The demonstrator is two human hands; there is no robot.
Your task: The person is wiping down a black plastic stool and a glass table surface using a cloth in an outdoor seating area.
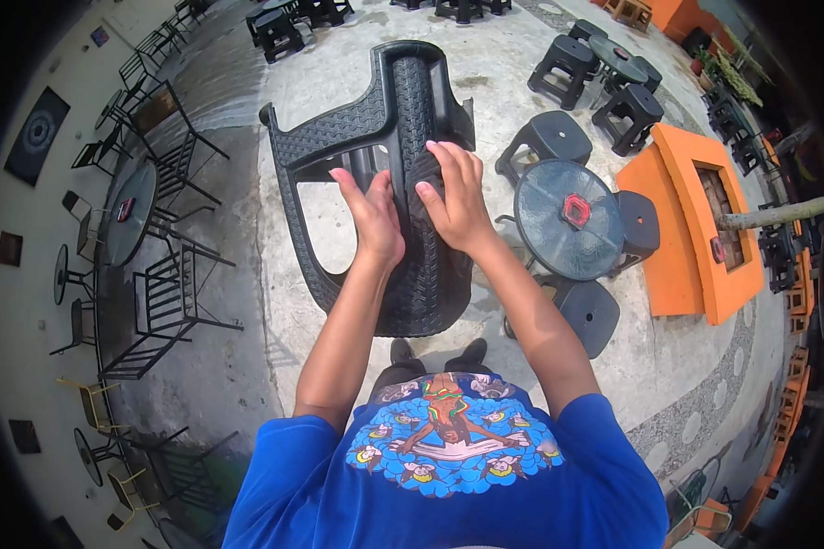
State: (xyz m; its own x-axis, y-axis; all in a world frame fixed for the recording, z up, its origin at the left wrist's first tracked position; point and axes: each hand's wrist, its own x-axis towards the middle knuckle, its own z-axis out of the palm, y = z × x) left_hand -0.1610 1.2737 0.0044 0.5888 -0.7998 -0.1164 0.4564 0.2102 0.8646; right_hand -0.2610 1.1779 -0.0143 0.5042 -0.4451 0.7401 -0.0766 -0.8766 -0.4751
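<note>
A black plastic armchair (pixel 419 295) with a woven-pattern surface is in front of me, turned so that one armrest opening faces up on the left. My right hand (pixel 456 195) presses a dark cloth (pixel 426 168) against the textured panel, its fingers spread over the cloth. Beside the same panel, my left hand (pixel 378 216) is at its left edge, thumb apart from the fingers and nothing visible between them. Part of the panel is hidden under my hands and forearms.
At my right stand a round glass table (pixel 570 240) and several black plastic stools (pixel 563 137). An orange block planter (pixel 680 233) with a trunk is beyond them. Metal chairs (pixel 165 295) and another round table (pixel 132 213) line the left wall. The floor is concrete (pixel 233 384).
</note>
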